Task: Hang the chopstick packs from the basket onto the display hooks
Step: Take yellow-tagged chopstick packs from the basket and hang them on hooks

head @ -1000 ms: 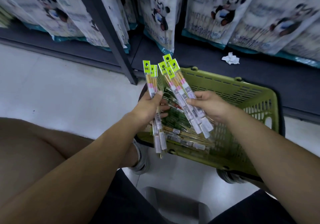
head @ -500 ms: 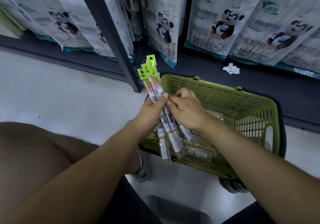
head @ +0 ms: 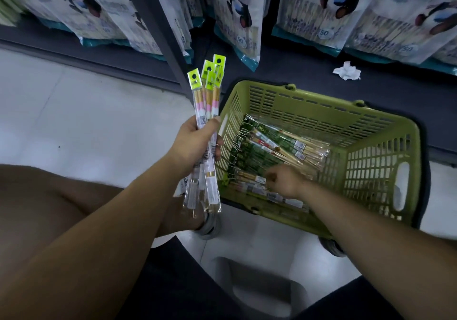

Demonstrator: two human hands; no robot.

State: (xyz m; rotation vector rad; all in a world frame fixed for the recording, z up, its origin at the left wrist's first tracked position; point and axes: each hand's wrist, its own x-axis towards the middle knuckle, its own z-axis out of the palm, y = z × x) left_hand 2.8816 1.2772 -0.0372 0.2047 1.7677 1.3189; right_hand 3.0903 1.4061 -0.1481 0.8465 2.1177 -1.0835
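Looking down from the head camera, my left hand (head: pixel 195 141) is gripping a bundle of long clear-wrapped chopstick packs with neon yellow-green header cards (head: pixel 206 102). My fingers and thumb are curling tight round the middle of the bundle. I'm holding it nearly upright, header cards pointing up toward the shelving and the bottom ends hanging down past my wrist. The bundle is sitting just left of the olive-green slotted plastic basket (head: pixel 309 112), outside its wall. That basket is standing on the pale tiled floor (head: pixel 86 122), pushed up against the dark shelf base (head: pixel 296 72). My right hand (head: pixel 284 181) is reaching down inside the basket near its front left corner, knuckles up. The fingers are curling in over the flat clear chopstick packs with dark green labels (head: pixel 267 146), which are lying overlapped across the bottom. The hand is blurring, so I can't tell whether those fingers are pinching a pack or only touching the pile. Beyond the basket, tall white bags printed with black-and-white pandas (head: pixel 333 3) are lining the shelf, and a dark metal upright post (head: pixel 168 35) is slanting between them. A crumpled white scrap of paper (head: pixel 346 71) is lying on the shelf base just past the far rim.
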